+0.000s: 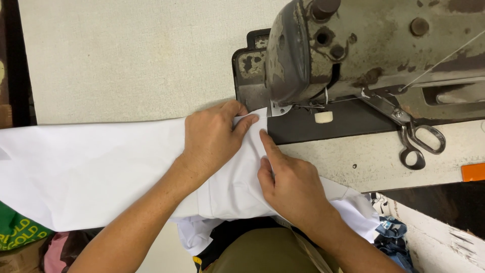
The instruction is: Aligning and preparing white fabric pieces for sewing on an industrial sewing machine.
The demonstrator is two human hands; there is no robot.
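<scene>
**Both hands flat on white fabric at the sewing machine**

Left hand (212,139) lies palm down on the white fabric (91,167), fingers curled loosely, fingertips pinching the cloth's corner right at the presser foot (277,109). Forearm comes in from lower left, crossing the cloth. Right hand (290,184) also palm down — index finger stretched forward along the fabric edge, other fingers spread and pressing, not closed around anything. Its wrist angles in from lower right. The fabric spreads left across the pale surface (126,55) and hangs off the near edge over the lap. Old worn sewing machine (374,48) sits upper right. Scissors (417,141) rest on the surface right of the hands — well apart from them. Orange object (473,172) at the right edge.
</scene>
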